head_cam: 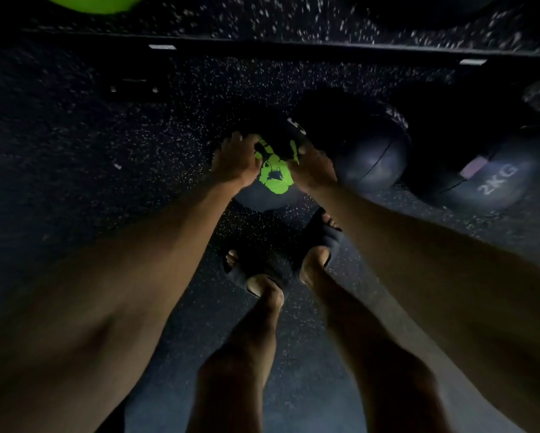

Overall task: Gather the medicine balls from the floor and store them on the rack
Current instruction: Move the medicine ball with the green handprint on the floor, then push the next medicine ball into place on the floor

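Left hand (235, 160) and right hand (312, 170) clasp the green-printed medicine ball (275, 179) from opposite sides, fingers curled over its upper curve. The ball sits low over the speckled floor (74, 151), just ahead of the person's sandalled feet (262, 276) and short of the rack's dark rail (293, 50) along the far edge. Whether it has left the floor yet cannot be told in this dim light.

To lift well, the palms probably want to slide lower, under the ball's widest part, so the weight rests in the hands rather than on the fingertips. The ball should likely come straight up and clear of the plain dark ball (371, 157) just beside it on the right, which may roll if knocked. The 2KG ball (487, 179) lies farther right, and a bright green ball (96, 3) shows beyond the rail at the far left corner.

Both arms reach down nearly straight and converge on the ball, wrists bent slightly inward.
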Tool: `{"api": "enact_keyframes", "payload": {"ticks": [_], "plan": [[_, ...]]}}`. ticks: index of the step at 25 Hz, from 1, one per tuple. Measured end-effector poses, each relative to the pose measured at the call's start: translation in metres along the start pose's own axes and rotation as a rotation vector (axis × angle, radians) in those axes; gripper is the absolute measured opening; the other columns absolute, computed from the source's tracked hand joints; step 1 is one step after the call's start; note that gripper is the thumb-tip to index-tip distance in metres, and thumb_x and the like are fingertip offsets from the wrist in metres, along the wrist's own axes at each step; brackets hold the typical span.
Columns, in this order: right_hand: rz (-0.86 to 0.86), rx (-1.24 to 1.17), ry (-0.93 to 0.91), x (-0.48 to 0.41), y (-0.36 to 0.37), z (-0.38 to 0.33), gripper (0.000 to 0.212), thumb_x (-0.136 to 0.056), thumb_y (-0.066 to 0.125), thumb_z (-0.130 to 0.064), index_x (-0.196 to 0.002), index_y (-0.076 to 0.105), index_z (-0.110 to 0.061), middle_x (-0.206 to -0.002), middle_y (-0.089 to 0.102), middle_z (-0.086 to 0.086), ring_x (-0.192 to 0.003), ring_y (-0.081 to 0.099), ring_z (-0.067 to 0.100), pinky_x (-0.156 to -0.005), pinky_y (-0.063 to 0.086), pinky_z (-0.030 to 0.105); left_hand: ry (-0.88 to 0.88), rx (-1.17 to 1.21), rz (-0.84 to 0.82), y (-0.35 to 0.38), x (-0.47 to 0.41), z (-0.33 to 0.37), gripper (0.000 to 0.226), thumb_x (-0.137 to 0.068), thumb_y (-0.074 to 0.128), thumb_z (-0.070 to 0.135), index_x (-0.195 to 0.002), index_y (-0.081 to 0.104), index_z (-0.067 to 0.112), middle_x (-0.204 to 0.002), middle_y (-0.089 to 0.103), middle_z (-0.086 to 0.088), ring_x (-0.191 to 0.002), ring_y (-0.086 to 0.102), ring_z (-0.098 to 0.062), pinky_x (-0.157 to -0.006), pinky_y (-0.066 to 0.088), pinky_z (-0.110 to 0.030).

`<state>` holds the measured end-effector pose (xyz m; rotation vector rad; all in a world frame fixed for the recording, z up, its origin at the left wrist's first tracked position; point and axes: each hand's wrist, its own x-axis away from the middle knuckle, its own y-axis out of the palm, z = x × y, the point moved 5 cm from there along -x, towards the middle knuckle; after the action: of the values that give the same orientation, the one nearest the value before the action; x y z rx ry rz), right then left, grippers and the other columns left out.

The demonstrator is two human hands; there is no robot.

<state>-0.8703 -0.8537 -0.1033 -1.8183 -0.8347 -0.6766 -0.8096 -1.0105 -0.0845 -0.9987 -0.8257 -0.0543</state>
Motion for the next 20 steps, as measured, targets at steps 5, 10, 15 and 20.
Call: {"api": "enact_keyframes", "payload": {"ticks": [5,10,15,20], "plan": [[-0.103,0.311,-0.206,0.160,-0.027,-0.050,0.045,-0.100,0.048,-0.034,-0.140,0.046,-0.012,-0.131,0.059,0.024,-0.120,0.057,0.043,-0.096,0.049,0.047,-0.120,0.011,-0.058,-0.066,0.169,-0.015,0.033,-0.100,0.051,0.032,-0.128,0.057,0.015,-0.126,0.062,-0.016,-0.114,0.061,-0.035,-0.091,0.049,-0.042],[-0.226,0.437,-0.356,0.322,-0.029,-0.094,0.043,-0.104,0.046,-0.030,-0.139,0.047,-0.005,-0.137,0.054,0.023,-0.126,0.051,0.038,-0.099,0.041,0.040,-0.273,0.229,-0.029,-0.098,0.331,-0.039,0.036,-0.100,0.050,0.033,-0.132,0.054,0.018,-0.129,0.062,-0.014,-0.117,0.059,-0.033,-0.093,0.049,-0.041],[-0.319,0.579,-0.502,0.441,-0.004,-0.121,0.042,-0.104,0.049,-0.029,-0.138,0.049,-0.003,-0.134,0.056,0.025,-0.122,0.053,0.041,-0.098,0.045,0.043,-0.434,0.422,-0.059,-0.080,0.467,-0.044,0.038,-0.100,0.048,0.035,-0.130,0.056,0.014,-0.128,0.060,-0.015,-0.115,0.059,-0.034,-0.090,0.048,-0.041],[-0.411,0.785,-0.719,0.525,0.042,-0.118,0.035,-0.104,0.045,-0.035,-0.129,0.053,-0.011,-0.118,0.063,0.018,-0.103,0.062,0.035,-0.084,0.052,0.042,-0.569,0.617,0.152,-0.056,0.585,-0.043,0.036,-0.101,0.046,0.029,-0.131,0.056,0.013,-0.129,0.060,-0.012,-0.117,0.058,-0.033,-0.094,0.048,-0.043]]}}
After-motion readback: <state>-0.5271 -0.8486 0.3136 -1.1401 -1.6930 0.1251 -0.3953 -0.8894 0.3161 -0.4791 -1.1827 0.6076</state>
